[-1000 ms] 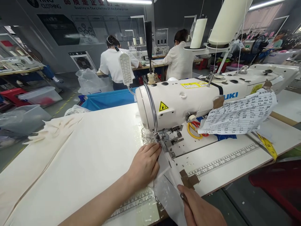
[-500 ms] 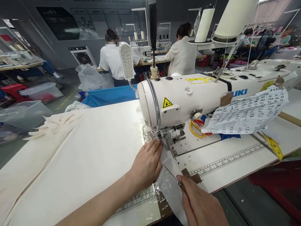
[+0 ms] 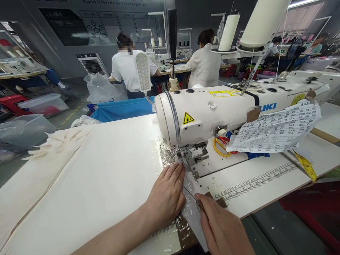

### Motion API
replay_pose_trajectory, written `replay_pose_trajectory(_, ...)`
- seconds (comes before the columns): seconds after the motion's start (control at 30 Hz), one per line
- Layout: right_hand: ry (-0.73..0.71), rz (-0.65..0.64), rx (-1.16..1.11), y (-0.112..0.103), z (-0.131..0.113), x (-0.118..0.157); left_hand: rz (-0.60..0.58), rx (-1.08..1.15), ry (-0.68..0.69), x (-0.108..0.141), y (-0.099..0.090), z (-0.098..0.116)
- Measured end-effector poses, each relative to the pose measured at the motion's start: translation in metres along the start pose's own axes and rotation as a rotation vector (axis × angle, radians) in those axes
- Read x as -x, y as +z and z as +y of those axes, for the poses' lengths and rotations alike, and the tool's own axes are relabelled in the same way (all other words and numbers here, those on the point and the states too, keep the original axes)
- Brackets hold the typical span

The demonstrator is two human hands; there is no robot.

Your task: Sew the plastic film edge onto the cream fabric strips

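My left hand [image 3: 168, 193] lies at the front of the sewing machine's presser foot [image 3: 183, 156], fingers bent and pressed together on a strip of thin white fabric [image 3: 192, 212]. Its thumb is hidden beneath the palm. The strip runs from the needle area down over the table's front edge, between both hands. In my right hand [image 3: 221, 223], closed around its handle, is a thin metal awl [image 3: 190, 194]. The awl's shaft points up and left over the fabric, its tip close beside my left hand.
A white sewing machine [image 3: 202, 109] spans the table [image 3: 114, 159]. Cream fabric pieces [image 3: 50, 166] lie at left. Yellow-handled scissors [image 3: 220, 148], a handwritten sheet [image 3: 273, 125] and a tape measure [image 3: 305, 165] are at right. Two people sit beyond a blue cloth bin [image 3: 119, 109].
My right hand and the awl have shifted slightly left, nearer my left hand. The left hand keeps its place on the fabric by the presser foot. The whole view has shifted a little.
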State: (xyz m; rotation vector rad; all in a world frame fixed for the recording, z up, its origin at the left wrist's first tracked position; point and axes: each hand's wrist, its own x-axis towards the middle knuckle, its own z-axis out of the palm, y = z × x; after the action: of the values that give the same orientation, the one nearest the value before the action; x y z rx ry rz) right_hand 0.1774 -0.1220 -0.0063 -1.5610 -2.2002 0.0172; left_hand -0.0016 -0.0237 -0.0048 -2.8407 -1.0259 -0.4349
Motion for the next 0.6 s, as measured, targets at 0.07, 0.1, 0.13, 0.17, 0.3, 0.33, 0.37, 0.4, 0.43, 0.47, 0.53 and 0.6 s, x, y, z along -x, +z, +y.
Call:
replay_pose_trajectory(0.07, -0.009, -0.005, -0.016, 0.001, 0.000, -0.002, 0.004, 0.005, 0.012, 0.000, 0.000, 0.001)
replay_pose_trajectory(0.1, -0.008, -0.002, -0.023, 0.001, 0.001, -0.003, 0.003, 0.005, 0.016, 0.000, 0.000, 0.001)
replay_pose_trajectory(0.13, 0.001, -0.002, -0.027, 0.001, 0.000, -0.004, 0.000, 0.004, 0.017, 0.000, 0.000, 0.001)
replay_pose_trajectory(0.17, 0.012, 0.000, -0.029, 0.002, 0.000, -0.006, -0.002, 0.004, 0.015, 0.000, -0.001, 0.001)
replay_pose_trajectory(0.3, 0.039, 0.022, -0.029, 0.005, -0.001, -0.011, -0.017, -0.001, -0.005, -0.001, -0.003, -0.001)
replay_pose_trajectory(0.33, 0.040, 0.025, -0.027, 0.006, -0.001, -0.012, -0.021, -0.003, -0.008, -0.002, -0.003, -0.002)
replay_pose_trajectory(0.37, 0.041, 0.027, -0.025, 0.007, -0.001, -0.014, -0.022, -0.004, -0.011, -0.002, -0.003, -0.003)
replay_pose_trajectory(0.4, 0.043, 0.027, -0.021, 0.007, -0.001, -0.015, -0.019, -0.006, -0.013, -0.003, -0.003, -0.004)
replay_pose_trajectory(0.43, 0.042, 0.024, -0.019, 0.008, -0.001, -0.017, -0.014, -0.007, -0.013, -0.004, -0.003, -0.005)
replay_pose_trajectory(0.47, 0.042, 0.022, -0.019, 0.008, -0.001, -0.019, -0.008, -0.005, -0.014, -0.005, -0.003, -0.006)
replay_pose_trajectory(0.53, 0.039, 0.018, -0.023, 0.009, -0.001, -0.022, 0.001, 0.006, -0.025, -0.007, -0.004, -0.007)
replay_pose_trajectory(0.6, 0.039, 0.026, -0.028, 0.010, -0.002, -0.027, -0.002, 0.024, -0.060, -0.009, -0.006, -0.008)
